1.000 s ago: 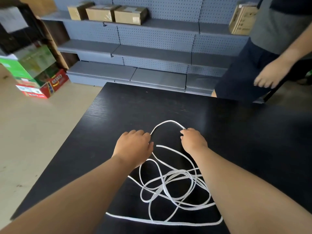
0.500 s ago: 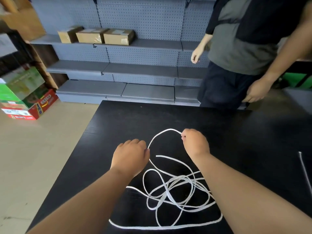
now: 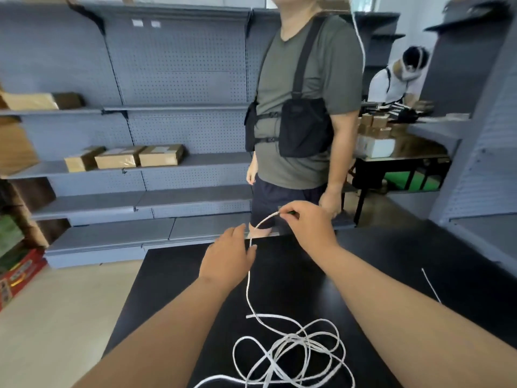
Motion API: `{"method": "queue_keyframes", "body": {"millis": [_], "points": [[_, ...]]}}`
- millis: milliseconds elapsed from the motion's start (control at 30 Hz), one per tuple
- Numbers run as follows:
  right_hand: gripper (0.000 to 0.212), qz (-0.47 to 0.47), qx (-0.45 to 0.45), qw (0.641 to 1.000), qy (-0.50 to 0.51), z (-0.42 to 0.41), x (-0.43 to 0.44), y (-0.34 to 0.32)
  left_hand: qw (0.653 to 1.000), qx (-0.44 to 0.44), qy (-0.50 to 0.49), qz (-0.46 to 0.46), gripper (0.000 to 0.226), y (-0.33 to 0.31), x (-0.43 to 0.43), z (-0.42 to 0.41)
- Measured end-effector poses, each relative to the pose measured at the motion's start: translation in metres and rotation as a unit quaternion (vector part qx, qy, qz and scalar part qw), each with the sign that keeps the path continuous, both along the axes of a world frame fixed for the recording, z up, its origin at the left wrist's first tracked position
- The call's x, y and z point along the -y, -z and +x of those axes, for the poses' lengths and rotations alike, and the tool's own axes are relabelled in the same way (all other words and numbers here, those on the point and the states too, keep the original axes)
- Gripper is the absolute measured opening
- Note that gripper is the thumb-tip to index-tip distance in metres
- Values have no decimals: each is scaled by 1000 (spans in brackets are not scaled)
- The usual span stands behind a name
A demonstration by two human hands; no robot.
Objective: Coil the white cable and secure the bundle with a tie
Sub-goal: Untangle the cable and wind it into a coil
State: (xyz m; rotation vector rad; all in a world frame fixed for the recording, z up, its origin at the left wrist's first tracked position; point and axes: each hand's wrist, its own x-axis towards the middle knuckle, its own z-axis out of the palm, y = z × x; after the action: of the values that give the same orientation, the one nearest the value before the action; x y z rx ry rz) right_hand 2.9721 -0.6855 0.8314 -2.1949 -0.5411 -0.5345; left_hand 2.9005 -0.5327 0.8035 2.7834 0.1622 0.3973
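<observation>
The white cable (image 3: 291,345) lies in a loose tangle on the black table (image 3: 167,281), near its front edge. One strand rises from the tangle to my right hand (image 3: 310,228), which pinches the cable's end above the table's far edge. My left hand (image 3: 228,254) hovers just left of that raised strand with its fingers fairly straight. The strand runs past its thumb. A thin white tie (image 3: 430,285) lies on the table at the right, apart from both hands.
A person (image 3: 302,107) in a green shirt with a black chest pack stands right at the table's far edge. Grey pegboard shelves (image 3: 156,197) with cardboard boxes (image 3: 126,158) fill the back left. Another person (image 3: 397,79) works at a table at the back right.
My right hand has lifted the cable's end up and away from the table, pulling a strand out of the tangle. My left hand followed upward. The camera tilted up.
</observation>
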Motion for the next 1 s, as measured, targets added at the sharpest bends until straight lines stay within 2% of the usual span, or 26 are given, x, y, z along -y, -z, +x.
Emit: {"method": "queue_keyframes", "body": {"millis": [100, 300, 567, 767, 867, 1000], "points": [[12, 37, 36, 999, 7, -9, 6, -26, 999, 7, 24, -26, 50, -13, 7, 3], [12, 81, 65, 994, 17, -9, 22, -66, 991, -2, 68, -111, 27, -32, 25, 17], [13, 107, 107, 988, 13, -2, 51, -108, 976, -35, 108, -186, 24, -36, 57, 37], [14, 152, 115, 982, 17, 10, 74, -137, 979, -38, 92, -180, 18, -42, 83, 48], [13, 170, 122, 978, 19, 17, 87, -156, 971, -43, 86, -217, 10, -42, 93, 51], [12, 201, 122, 972, 21, 26, 103, -175, 963, -36, 87, -252, 10, -44, 103, 53]]}}
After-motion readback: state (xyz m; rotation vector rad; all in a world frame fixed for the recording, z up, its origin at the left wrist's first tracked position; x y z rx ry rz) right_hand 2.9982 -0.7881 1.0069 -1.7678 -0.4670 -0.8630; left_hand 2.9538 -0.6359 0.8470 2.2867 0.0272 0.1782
